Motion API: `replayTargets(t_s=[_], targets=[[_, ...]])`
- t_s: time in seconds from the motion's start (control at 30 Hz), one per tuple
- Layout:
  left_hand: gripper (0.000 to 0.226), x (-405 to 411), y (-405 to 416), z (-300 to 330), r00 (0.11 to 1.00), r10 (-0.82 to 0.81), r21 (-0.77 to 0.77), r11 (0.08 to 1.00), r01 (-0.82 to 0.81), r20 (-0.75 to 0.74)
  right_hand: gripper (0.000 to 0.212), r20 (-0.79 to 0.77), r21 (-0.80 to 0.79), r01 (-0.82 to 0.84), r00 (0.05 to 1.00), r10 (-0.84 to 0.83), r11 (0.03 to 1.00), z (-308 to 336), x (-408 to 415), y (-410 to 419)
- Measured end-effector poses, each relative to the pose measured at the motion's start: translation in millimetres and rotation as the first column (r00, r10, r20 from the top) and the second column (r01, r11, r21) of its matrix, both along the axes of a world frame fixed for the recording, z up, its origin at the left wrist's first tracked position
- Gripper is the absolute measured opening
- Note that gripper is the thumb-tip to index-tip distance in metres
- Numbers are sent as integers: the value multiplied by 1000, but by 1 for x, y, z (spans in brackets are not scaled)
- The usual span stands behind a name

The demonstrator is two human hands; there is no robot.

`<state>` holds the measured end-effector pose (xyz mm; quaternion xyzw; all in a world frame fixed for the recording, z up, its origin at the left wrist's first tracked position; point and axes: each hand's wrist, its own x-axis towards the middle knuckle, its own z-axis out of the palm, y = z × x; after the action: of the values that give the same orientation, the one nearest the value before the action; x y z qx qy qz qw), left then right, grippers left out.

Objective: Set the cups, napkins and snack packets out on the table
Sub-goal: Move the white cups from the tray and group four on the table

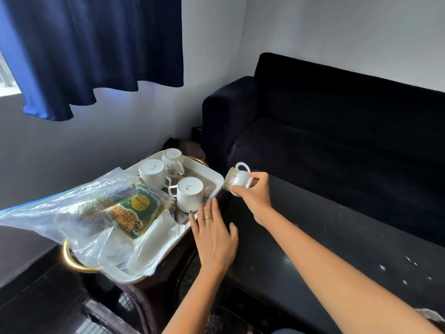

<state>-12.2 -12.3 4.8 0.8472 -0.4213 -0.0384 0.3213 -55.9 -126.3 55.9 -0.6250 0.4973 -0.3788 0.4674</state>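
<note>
A white tray (207,172) with gold handles holds three upturned white cups: one nearest me (189,192), one at the left (151,173), a ribbed one at the back (172,160). A clear plastic bag (60,208) lies across the tray's near half with a green snack packet (133,213) inside. White napkins (154,239) show under the bag. My right hand (252,194) holds a small gold-patterned cup (237,178) on its side above the dark table's (337,237) left edge. My left hand (214,232) hovers open by the tray's right rim, fingertips near the nearest cup.
A black sofa (337,131) stands behind the dark table. A blue curtain (96,44) hangs at the upper left over a grey wall. The tray rests on a dark stand left of the table. White specks dot the table top on the right.
</note>
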Motion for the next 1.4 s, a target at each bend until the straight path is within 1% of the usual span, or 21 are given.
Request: replayTargets(t_s=[0.07, 0.1, 0.13, 0.17, 0.2, 0.23, 0.27, 0.3, 0.37, 0.47, 0.53, 0.6, 0.7, 0.83, 0.9, 0.93, 1.0, 1.07, 1.13, 1.23, 1.4], targets=[[72, -7, -6, 5, 996, -56, -32, 998, 54, -70, 59, 67, 100, 23, 997, -30, 995, -6, -11, 4], [73, -10, -10, 7, 983, -93, -52, 995, 86, -159, 59, 83, 131, 29, 996, -40, 991, -9, -17, 6], [74, -14, -13, 9, 948, -137, -82, 990, 118, -288, 60, 95, 152, 30, 995, -45, 988, -11, -23, 9], [75, -17, -16, 12, 878, -180, -121, 983, 140, -444, 62, 107, 168, 25, 993, -43, 986, -14, -29, 12], [76, -20, -17, 16, 778, -219, -168, 975, 147, -588, 64, 120, 183, 17, 992, -39, 983, -15, -36, 16], [76, -22, -17, 18, 678, -252, -214, 966, 142, -690, 68, 132, 200, 5, 991, -32, 980, -17, -42, 19], [74, -25, -17, 20, 610, -276, -246, 960, 134, -742, 74, 146, 223, -7, 989, -26, 975, -19, -49, 22], [70, -27, -15, 21, 582, -291, -263, 955, 134, -760, 79, 157, 250, -17, 987, -23, 968, -21, -55, 24], [58, -30, -12, 22, 556, -319, -284, 947, 152, -767, 84, 153, 291, -36, 988, -10, 956, -24, -69, 27], [42, -39, -9, 21, 519, -374, -303, 927, 220, -768, 75, 90, 279, -69, 995, 46, 958, -26, -92, 31], [44, -45, -7, 20, 502, -400, -312, 916, 253, -767, 63, 55, 259, -76, 996, 64, 963, -25, -105, 34], [48, -52, -7, 20, 498, -414, -318, 909, 269, -762, 55, 47, 258, -54, 998, 43, 965, -26, -118, 35], [50, -60, -8, 23, 489, -466, -357, 884, 302, -738, 55, 16, 240, -27, 1000, 24, 970, -29, -134, 37], [45, -68, -7, 20, 444, -546, -384, 829, 406, -710, 55, -24, 200, -63, 997, 69, 978, -31, -153, 40], [48, -74, -4, 15, 444, -564, -346, 806, 480, -696, 49, -28, 192, -96, 994, 103, 977, -32, -162, 40], [55, -77, -3, 11, 454, -565, -306, 795, 524, -689, 45, -23, 194, -113, 993, 119, 975, -33, -167, 41], [78, -84, -2, 6, 493, -527, -161, 779, 606, -692, 42, -6, 211, -140, 990, 144, 968, -34, -179, 41], [89, -91, -2, 2, 519, -477, -30, 756, 654, -709, 43, 22, 235, -158, 987, 158, 959, -38, -191, 42], [92, -100, -3, -2, 514, -455, 24, 731, 682, -727, 46, 36, 251, -154, 988, 150, 956, -45, -203, 44], [92, -115, -3, -6, 493, -437, 53, 705, 707, -752, 47, 47, 255, -106, 994, 97, 961, -55, -218, 47], [90, -127, -1, -15, 500, -467, 101, 649, 754, -729, 48, 24, 227, -42, 999, 37, 973, -64, -236, 49]])
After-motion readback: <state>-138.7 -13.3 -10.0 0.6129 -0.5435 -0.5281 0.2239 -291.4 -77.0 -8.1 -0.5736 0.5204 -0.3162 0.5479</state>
